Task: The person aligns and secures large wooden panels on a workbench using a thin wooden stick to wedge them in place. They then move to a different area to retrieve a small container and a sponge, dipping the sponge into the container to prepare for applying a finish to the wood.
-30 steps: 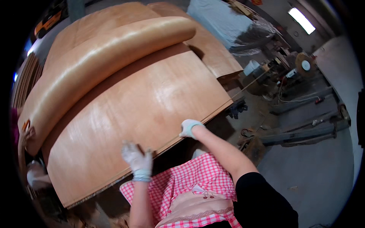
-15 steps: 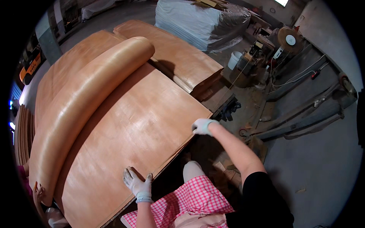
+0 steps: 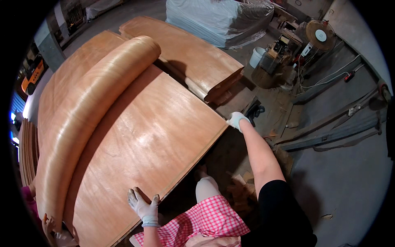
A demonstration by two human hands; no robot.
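Observation:
A broad sheet of thin tan wood veneer (image 3: 164, 127) lies flat on a stack in front of me, its far part curled into a long thick roll (image 3: 98, 99). My gloved left hand (image 3: 144, 208) rests on the sheet close to the near edge, fingers spread and nothing held. At the sheet's right corner, my gloved right hand (image 3: 238, 120) has its fingers closed around the corner; the fingertips are partly hidden. A co-worker's hand (image 3: 48, 224) is at the roll's lower left end.
Behind the roll lies a second veneer pile (image 3: 193, 53). Farther back stands a plastic-wrapped stack (image 3: 218, 22). On the right are a white bucket (image 3: 257, 57), a round fan-like device (image 3: 321, 36) and a grey metal frame (image 3: 329, 138). A forklift (image 3: 33, 78) stands far left.
My right hand has moved from the near edge outward to the sheet's right corner. My left hand has shifted slightly left, still spread on the veneer. The roll stays curled.

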